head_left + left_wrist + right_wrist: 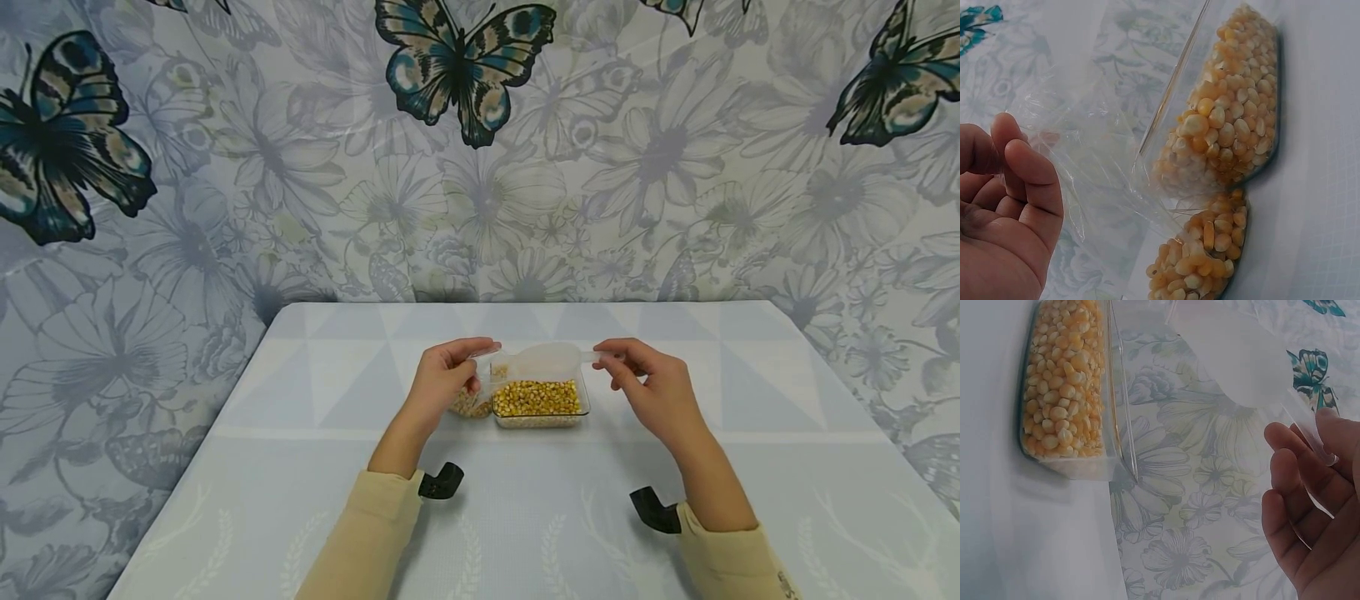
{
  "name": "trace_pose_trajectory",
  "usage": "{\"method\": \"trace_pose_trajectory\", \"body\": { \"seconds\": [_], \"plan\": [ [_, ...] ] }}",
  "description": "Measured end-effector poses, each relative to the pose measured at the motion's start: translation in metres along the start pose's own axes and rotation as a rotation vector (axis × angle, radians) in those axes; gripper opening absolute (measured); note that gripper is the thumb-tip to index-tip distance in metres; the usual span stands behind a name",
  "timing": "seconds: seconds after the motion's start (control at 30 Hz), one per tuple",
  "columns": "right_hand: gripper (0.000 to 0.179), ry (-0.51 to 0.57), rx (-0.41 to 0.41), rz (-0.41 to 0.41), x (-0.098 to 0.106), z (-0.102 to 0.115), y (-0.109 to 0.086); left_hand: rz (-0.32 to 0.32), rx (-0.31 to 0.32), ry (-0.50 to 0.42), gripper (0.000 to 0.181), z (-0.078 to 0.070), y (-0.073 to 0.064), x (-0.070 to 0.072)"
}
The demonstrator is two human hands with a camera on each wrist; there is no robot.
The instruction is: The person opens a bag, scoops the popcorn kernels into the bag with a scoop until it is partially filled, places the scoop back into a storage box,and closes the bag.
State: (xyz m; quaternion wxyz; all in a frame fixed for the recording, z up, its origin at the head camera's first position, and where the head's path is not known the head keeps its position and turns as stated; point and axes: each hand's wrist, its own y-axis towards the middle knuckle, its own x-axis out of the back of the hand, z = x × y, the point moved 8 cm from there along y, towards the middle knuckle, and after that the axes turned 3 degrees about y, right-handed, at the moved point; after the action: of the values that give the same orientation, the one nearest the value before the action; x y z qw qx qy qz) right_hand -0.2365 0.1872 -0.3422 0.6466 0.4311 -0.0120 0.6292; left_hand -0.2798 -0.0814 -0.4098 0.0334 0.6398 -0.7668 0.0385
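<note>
A rectangular glass container (542,421) full of yellow corn kernels (536,398) stands on the table. At its left sits a clear plastic bag (1094,181) with more kernels (1200,256) in its bottom. My left hand (442,375) pinches the bag's upper edge between thumb and fingers, holding it up. My right hand (662,392) grips the handle of a translucent white plastic scoop (1241,356) between thumb and fingers. The scoop's broad head (551,358) hangs above the container's far side, near the bag; its inside cannot be made out.
The pale patterned table (517,508) reaches back to a wall covering (495,217) with flowers and butterflies. Black wrist pieces (442,481) stick out from both cream sleeves (367,533).
</note>
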Motion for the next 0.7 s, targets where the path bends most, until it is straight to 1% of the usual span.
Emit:
{"method": "trace_pose_trajectory", "body": {
  "seconds": [0.33,0.7],
  "plan": [
    [0.014,0.035,-0.040,-0.024,0.005,-0.009,0.000,-0.011,0.012,0.003,0.041,0.000,-0.001,0.000],
    [0.014,0.023,-0.044,-0.043,0.009,-0.015,0.000,-0.003,-0.008,-0.011,0.041,0.005,0.003,0.001]
  ]
}}
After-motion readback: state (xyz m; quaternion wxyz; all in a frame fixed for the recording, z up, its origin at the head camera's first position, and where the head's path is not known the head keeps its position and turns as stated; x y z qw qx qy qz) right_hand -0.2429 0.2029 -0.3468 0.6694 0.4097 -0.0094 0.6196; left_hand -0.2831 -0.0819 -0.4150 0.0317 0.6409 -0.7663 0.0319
